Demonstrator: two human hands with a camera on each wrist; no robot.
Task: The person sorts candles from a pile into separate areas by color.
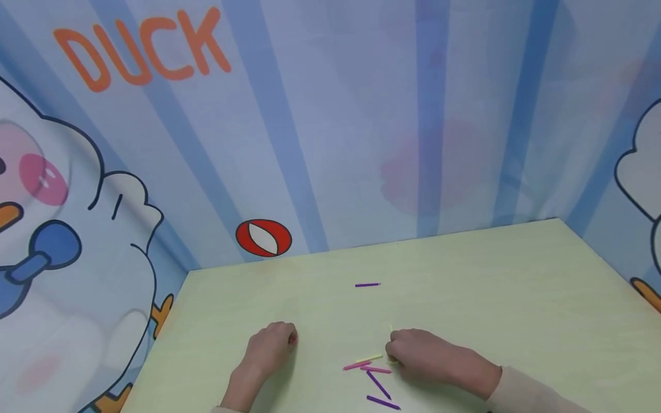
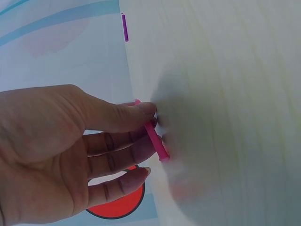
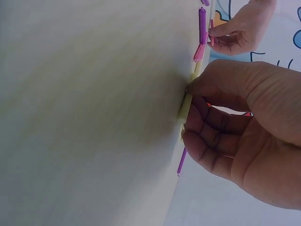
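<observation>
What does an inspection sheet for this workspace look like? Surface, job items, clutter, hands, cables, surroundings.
Surface: pale table, faint streaked grain.
Job's things: a loose yellow stick, two loose pink sticks and two near purple sticks lie grouped by the right hand; a lone purple stick lies apart, farther back.
Clutter: nothing seen.
Left hand: pinches a held pink stick.
Right hand: pinches a held yellow stick.
Cables: nothing seen.
Surroundings: backdrop with cartoon figures, orange DUCK lettering, red-and-white ball print.

Plastic-looking sticks (image 2: 157, 143), matt tabletop (image 1: 475, 281), cloth-like backdrop (image 1: 356, 115)
</observation>
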